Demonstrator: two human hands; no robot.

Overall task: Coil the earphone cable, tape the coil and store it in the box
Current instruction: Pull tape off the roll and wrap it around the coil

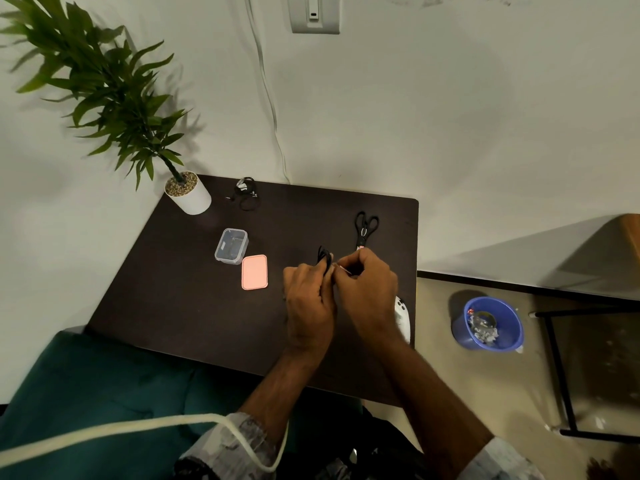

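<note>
My left hand [309, 299] grips a black coiled earphone cable [324, 257], whose loops stick up above the fingers. My right hand [365, 289] touches the coil from the right and pinches a small strip of tape [344, 269] against it. Both hands hover over the right half of the dark table [194, 306]. The clear plastic box [231, 246] stands open to the left, with its pink lid [254, 272] lying flat beside it. Another black earphone bundle [246, 194] lies at the table's far edge.
Black scissors [364, 227] lie just beyond my right hand. A white tape dispenser [402, 318] sits at the table's right edge, partly hidden by my right wrist. A potted plant [187, 194] stands at the far left corner. A blue bin [490, 323] is on the floor.
</note>
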